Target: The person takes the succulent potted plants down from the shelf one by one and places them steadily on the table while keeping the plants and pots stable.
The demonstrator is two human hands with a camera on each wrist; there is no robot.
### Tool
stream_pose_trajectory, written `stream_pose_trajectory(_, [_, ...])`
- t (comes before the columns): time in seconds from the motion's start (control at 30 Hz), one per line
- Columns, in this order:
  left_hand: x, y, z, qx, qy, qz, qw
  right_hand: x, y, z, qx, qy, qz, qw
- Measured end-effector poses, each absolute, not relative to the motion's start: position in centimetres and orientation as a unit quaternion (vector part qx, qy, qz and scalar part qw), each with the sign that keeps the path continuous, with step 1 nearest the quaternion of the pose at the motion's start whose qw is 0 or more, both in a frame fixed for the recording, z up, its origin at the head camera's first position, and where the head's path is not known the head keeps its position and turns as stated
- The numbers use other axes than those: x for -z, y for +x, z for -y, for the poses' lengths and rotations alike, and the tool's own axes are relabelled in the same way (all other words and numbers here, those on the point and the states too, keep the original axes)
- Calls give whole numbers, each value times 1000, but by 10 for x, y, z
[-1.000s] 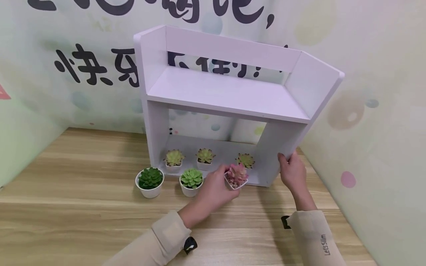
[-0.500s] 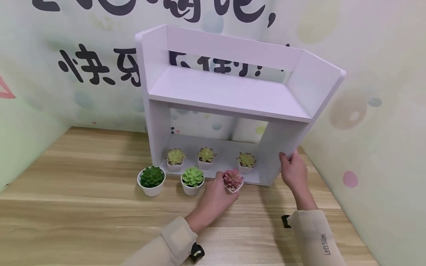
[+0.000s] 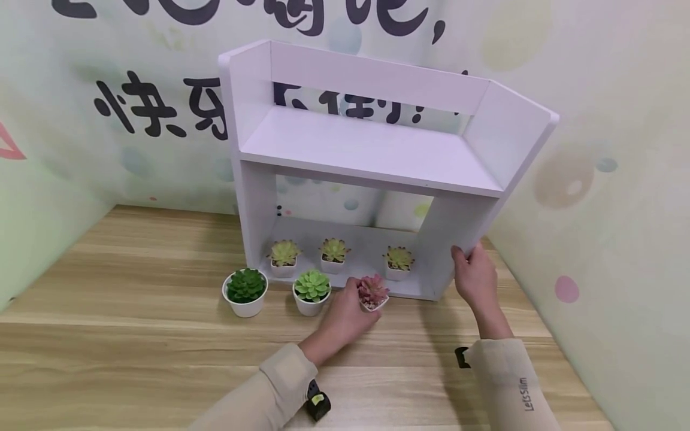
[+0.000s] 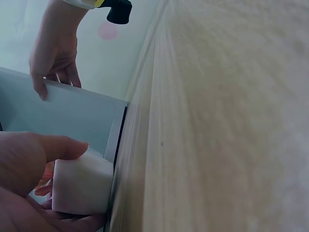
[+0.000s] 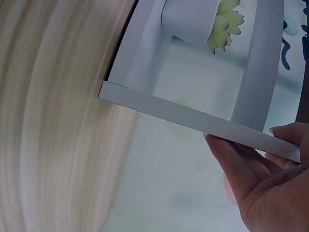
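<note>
My left hand [image 3: 347, 317] grips a white square pot [image 4: 83, 186] holding a pink succulent [image 3: 373, 290], in front of the shelf's lower front edge. Whether the pot touches the tabletop I cannot tell. My right hand [image 3: 477, 276] holds the right side panel of the white shelf [image 3: 366, 143], thumb on the inner face and fingers on the outer face. Inside the lower compartment stand three yellow-green succulents in white pots: a left one [image 3: 283, 256], a middle one [image 3: 333, 254] and a right one [image 3: 399, 261].
In front of the shelf, a dark green succulent [image 3: 245, 290] and a light green succulent [image 3: 312, 290] stand in round white pots on the wooden table [image 3: 135, 335]. The shelf's upper board [image 3: 366, 140] bears nothing. Printed walls [image 3: 604, 209] stand behind and to the right.
My left hand has moved slightly left and down with the pink succulent, which now sits lower, before the shelf's front edge. My right hand has stayed on the side panel.
</note>
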State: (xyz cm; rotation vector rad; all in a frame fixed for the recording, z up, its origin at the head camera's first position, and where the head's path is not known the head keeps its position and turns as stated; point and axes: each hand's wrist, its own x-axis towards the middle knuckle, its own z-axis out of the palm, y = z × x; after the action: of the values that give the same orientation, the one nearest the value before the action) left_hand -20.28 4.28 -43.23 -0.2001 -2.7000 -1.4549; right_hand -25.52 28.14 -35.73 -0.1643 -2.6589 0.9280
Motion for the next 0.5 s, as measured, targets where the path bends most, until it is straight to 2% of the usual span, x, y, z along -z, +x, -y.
stream_pose_trajectory(0.5, [433,-204,-42,457,-79,886,32,358,-255,-282,-319,-61,932,161])
